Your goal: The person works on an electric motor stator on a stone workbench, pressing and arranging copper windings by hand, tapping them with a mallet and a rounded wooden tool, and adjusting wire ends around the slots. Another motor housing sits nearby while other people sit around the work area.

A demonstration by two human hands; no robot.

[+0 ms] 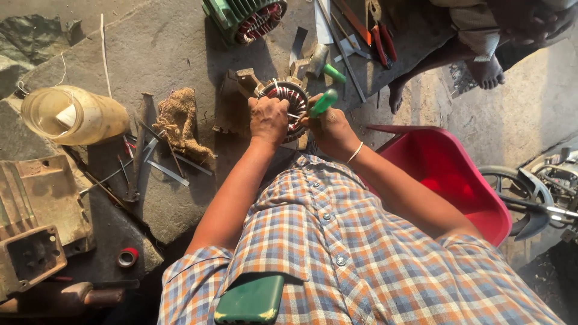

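Observation:
A small motor stator [290, 103] with red copper windings stands on the stone floor in front of me. My left hand [268, 119] grips its left rim, fingers curled over the windings. My right hand [330, 127] is closed around a green-handled screwdriver [323, 102], its tip pointing into the stator's bore. A thin band circles my right wrist. A green phone [250, 299] sticks out of the pocket of my checked shirt.
A larger green stator [244, 18] lies at the top. Pliers, metal strips and a second green-handled tool [333, 73] lie behind the work. A plastic jar [72, 114], burlap rag [180, 120], rusty housings [36, 222] and tape roll [127, 257] sit left. A red chair [451, 174] and another person's feet [481, 72] are on the right.

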